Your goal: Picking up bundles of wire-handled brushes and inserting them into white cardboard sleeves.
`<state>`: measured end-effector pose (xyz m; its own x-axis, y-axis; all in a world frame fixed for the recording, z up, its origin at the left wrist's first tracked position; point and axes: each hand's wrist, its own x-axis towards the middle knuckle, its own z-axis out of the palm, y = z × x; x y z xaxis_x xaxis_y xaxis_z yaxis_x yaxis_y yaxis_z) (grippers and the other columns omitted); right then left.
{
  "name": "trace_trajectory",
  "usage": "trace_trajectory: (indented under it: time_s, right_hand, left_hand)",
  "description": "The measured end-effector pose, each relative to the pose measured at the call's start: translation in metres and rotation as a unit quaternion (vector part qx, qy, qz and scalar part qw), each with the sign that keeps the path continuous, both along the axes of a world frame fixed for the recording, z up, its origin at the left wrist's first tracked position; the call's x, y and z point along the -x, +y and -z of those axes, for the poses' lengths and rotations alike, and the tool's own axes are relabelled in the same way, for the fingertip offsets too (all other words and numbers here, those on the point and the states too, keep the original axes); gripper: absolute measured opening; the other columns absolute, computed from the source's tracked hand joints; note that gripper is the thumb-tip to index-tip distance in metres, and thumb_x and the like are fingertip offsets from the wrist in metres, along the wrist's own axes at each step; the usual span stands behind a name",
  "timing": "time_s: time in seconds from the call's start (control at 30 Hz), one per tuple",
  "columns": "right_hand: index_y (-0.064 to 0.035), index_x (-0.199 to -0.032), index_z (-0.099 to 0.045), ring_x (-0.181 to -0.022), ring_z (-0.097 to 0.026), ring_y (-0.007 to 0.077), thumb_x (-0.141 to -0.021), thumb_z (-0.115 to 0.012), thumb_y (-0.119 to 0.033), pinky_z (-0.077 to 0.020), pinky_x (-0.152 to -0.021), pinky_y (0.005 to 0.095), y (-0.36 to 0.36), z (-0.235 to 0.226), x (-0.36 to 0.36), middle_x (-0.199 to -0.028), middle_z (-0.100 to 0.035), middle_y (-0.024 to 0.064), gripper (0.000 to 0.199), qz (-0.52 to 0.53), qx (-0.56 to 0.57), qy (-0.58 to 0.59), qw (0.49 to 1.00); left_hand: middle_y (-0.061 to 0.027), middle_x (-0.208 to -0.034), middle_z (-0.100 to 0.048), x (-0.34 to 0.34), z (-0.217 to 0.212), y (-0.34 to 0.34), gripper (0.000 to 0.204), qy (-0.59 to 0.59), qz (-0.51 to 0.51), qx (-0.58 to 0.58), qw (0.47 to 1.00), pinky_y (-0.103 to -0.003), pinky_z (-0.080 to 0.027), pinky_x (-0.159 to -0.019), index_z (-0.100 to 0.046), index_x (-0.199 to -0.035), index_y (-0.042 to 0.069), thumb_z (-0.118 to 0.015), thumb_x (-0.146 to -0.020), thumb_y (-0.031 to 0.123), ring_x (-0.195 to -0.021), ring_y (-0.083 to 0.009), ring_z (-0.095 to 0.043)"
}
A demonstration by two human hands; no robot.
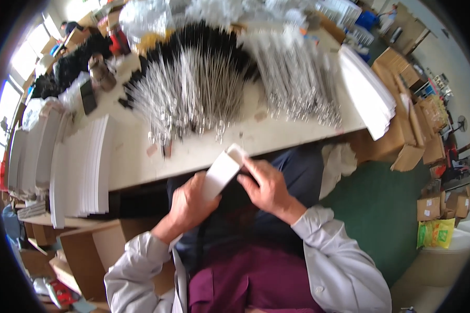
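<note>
Over my lap, a slim white cardboard box (222, 173) is held at a tilt, its far end open and pointing up to the right. My left hand (193, 202) wraps around its lower part. At the open end, the fingers of my right hand (268, 187) grip the edge by the end flap, while the thumb sits a little off the box. What lies inside the box cannot be made out. Beyond it on the white table (133, 166) lies a large pile of thin metal rods with black ends (190, 91).
Right of the pile lie more metal rods in clear wrapping (295, 78) and a stack of flat white boxes (368, 94). Rows of white boxes (83, 161) stand at the table's left. A metal flask (100, 73) is behind them. Brown cartons (96, 255) sit below left.
</note>
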<state>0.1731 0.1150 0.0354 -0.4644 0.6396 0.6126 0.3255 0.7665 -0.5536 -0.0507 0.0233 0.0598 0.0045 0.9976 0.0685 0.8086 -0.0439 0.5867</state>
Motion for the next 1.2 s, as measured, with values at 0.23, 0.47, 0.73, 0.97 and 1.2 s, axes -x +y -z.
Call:
trace_trajectory:
  time_s: [0.23, 0.47, 0.73, 0.97, 1.2]
  right_hand:
    - [0.0064, -0.115, -0.069, -0.08, -0.073, 0.0319, -0.096, -0.074, -0.013, -0.0565, -0.071, 0.0362, -0.007, 0.012, 0.009, -0.093, -0.072, 0.0202, 0.028, -0.027, 0.195, 0.088, 0.977]
    - [0.004, -0.106, -0.072, -0.073, -0.069, 0.0163, -0.103, -0.065, -0.017, -0.0535, -0.066, 0.0314, -0.018, 0.018, 0.005, -0.08, -0.074, 0.0136, 0.022, -0.082, 0.401, 0.074, 0.909]
    - [0.004, -0.093, -0.071, -0.062, -0.065, 0.0252, -0.099, -0.067, -0.015, -0.0488, -0.058, 0.0361, -0.03, 0.03, 0.014, -0.075, -0.069, 0.0173, 0.02, -0.113, 0.386, 0.019, 0.915]
    - [0.0041, -0.099, -0.071, -0.066, -0.07, 0.0241, -0.098, -0.069, -0.013, -0.0519, -0.06, 0.0342, -0.036, 0.028, 0.017, -0.078, -0.07, 0.017, 0.017, -0.106, 0.35, 0.032, 0.93]
    - [0.0028, -0.124, -0.065, -0.081, -0.073, 0.0154, -0.1, -0.069, -0.01, -0.058, -0.072, 0.0286, -0.051, 0.039, 0.016, -0.097, -0.076, 0.0136, 0.028, -0.049, 0.476, 0.166, 0.862]
  left_hand:
    - [-0.0212, -0.107, -0.069, -0.013, 0.011, -0.003, 0.062, -0.032, -0.012, 0.023, 0.999, -0.045, -0.057, -0.083, -0.057, -0.126, -0.001, -0.085, -0.075, 0.019, -0.098, -0.0406, -0.069]
    - [-0.0219, -0.114, -0.07, -0.019, 0.022, -0.009, 0.067, -0.069, -0.009, 0.035, 0.997, -0.048, -0.059, -0.084, -0.05, -0.136, 0.006, -0.081, -0.078, 0.021, -0.102, -0.0417, -0.07]
    - [-0.0213, -0.115, -0.07, -0.025, 0.034, -0.004, 0.068, -0.156, -0.014, 0.054, 0.986, -0.046, -0.06, -0.084, -0.05, -0.138, 0.012, -0.081, -0.078, 0.017, -0.101, -0.0416, -0.071]
    - [-0.0206, -0.108, -0.071, -0.029, 0.043, -0.009, 0.054, -0.159, -0.027, 0.047, 0.986, -0.046, -0.06, -0.081, -0.056, -0.126, 0.012, -0.08, -0.078, 0.017, -0.098, -0.0414, -0.072]
    - [-0.0196, -0.105, -0.071, -0.035, 0.05, -0.014, 0.048, -0.154, -0.052, 0.042, 0.986, -0.048, -0.061, -0.075, -0.057, -0.119, 0.012, -0.082, -0.079, 0.018, -0.09, -0.0414, -0.073]
